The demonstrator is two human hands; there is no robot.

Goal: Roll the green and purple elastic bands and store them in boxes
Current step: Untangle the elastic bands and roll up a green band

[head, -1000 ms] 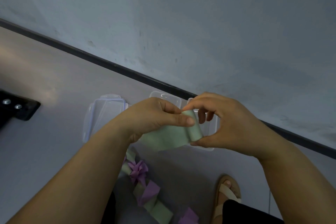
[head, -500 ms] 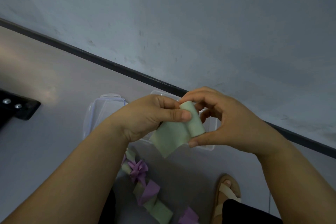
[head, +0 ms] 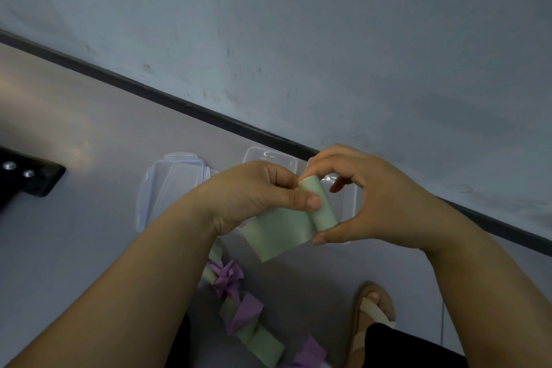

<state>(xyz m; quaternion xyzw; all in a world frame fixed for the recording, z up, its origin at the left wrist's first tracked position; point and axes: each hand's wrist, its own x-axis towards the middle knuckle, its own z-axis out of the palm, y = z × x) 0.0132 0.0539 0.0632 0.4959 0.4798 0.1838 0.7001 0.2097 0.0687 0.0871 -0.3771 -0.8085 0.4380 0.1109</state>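
Since the earlier frame the rolled end of the pale green flat elastic band (head: 283,230) has thickened, its loose tail hanging lower. Rolling is in hand: the left hand (head: 254,194) pinches the tail beside the roll, the right hand (head: 370,200) pinches the roll's ends, and the next move likely calls for further taut turns. The clear plastic boxes (head: 167,188) beyond show nothing inside where visible; tangled green and purple bands (head: 242,312) lie below.

A single head-worn camera looks forward and down, close over the left hand (head: 254,197) and right hand (head: 379,203), with the floor (head: 74,248) and wall (head: 298,24) tilted beyond.
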